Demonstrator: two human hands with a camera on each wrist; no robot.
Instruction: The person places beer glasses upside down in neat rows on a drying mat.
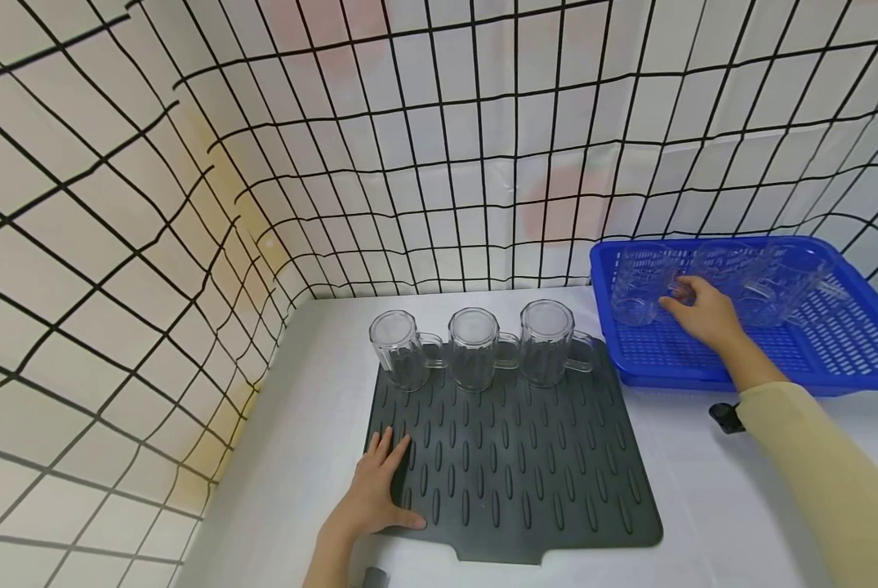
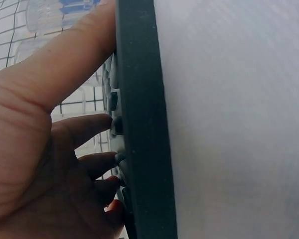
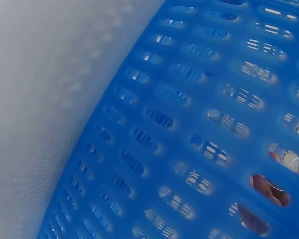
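Note:
My left hand (image 1: 374,492) rests on the left edge of a dark ribbed drying mat (image 1: 515,523), fingers spread and thumb near the front corner. In the left wrist view the fingertips touch the mat's raised ribs. My right hand (image 1: 706,317) is inside the blue basket (image 1: 674,371), thumb and bent fingers at the handle of a clear glass mug (image 1: 633,286); whether they grip it is unclear. Through the slots of the basket wall (image 3: 182,132), only bits of that hand show. Three glass mugs, one at the left (image 1: 403,351), stand upside down along the mat's back edge.
More glass mugs (image 1: 769,286) sit in the basket, right of my hand. Black wire grid panels (image 1: 446,155) stand behind and at the left. A small black object (image 1: 725,417) lies by my right sleeve, on the white tabletop (image 1: 692,482).

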